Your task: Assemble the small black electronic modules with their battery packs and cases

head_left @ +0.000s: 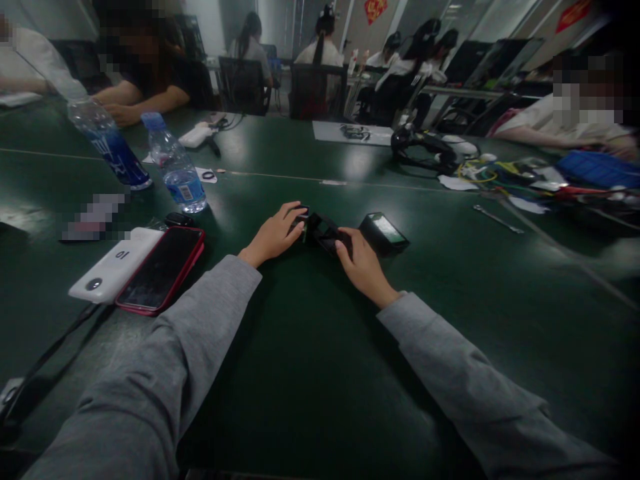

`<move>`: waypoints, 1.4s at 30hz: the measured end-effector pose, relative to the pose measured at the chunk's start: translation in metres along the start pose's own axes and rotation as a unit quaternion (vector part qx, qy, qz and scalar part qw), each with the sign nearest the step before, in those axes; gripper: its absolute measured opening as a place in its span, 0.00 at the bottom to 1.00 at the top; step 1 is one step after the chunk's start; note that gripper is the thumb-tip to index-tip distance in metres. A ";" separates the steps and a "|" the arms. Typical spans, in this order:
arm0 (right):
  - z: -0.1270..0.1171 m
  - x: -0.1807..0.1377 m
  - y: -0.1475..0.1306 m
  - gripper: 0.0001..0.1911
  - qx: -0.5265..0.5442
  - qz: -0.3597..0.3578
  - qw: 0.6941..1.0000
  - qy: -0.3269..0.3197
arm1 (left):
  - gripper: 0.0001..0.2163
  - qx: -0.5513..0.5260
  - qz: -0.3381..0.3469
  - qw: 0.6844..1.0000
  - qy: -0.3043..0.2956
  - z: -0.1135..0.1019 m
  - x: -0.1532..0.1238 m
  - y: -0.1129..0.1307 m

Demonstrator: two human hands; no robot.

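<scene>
My left hand (274, 235) is closed around a small dark item (303, 211) with a bit of green on its near side; its kind is too small to make out. My right hand (364, 265) grips a black box (326, 232), thumb on the near side and fingers over the top. The two held things are close together, just above or on the green table (310, 373); I cannot tell whether they touch. Right of the box, beyond my right hand, stands another black box (387, 232) with a bright, greenish picture on its upper face.
On the left lie a red-cased phone (163, 270), a white power bank (117, 267) and two plastic bottles (183, 180). A wrench (497, 219) and tangled cables (520, 175) lie to the right, near a blue basket (600, 168). Several people sit around and beyond the table.
</scene>
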State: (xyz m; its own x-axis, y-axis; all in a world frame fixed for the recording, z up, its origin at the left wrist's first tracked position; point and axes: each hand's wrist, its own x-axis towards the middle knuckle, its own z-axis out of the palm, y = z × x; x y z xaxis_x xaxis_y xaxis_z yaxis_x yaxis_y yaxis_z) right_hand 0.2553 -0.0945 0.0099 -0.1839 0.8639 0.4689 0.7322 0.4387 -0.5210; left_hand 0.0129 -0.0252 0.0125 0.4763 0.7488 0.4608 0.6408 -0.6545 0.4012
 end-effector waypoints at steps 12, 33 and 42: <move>0.000 0.000 0.000 0.22 -0.004 -0.003 1.000 -0.001 | 0.21 0.003 0.002 1.000 0.000 0.001 0.001 -0.002; 0.000 0.000 0.001 0.22 -0.004 0.000 1.000 -0.003 | 0.22 -0.002 0.001 1.000 0.000 0.001 0.000 -0.002; 0.000 0.000 0.001 0.21 -0.002 -0.010 1.000 0.003 | 0.22 -0.003 0.004 1.000 0.005 0.002 0.001 -0.003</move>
State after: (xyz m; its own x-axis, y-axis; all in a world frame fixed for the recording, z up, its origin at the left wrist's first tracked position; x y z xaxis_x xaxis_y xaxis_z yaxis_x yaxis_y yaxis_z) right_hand 0.2566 -0.0939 0.0095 -0.1952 0.8535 0.4832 0.7315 0.4549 -0.5079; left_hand 0.0132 -0.0226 0.0100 0.4757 0.7422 0.4721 0.6327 -0.6616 0.4026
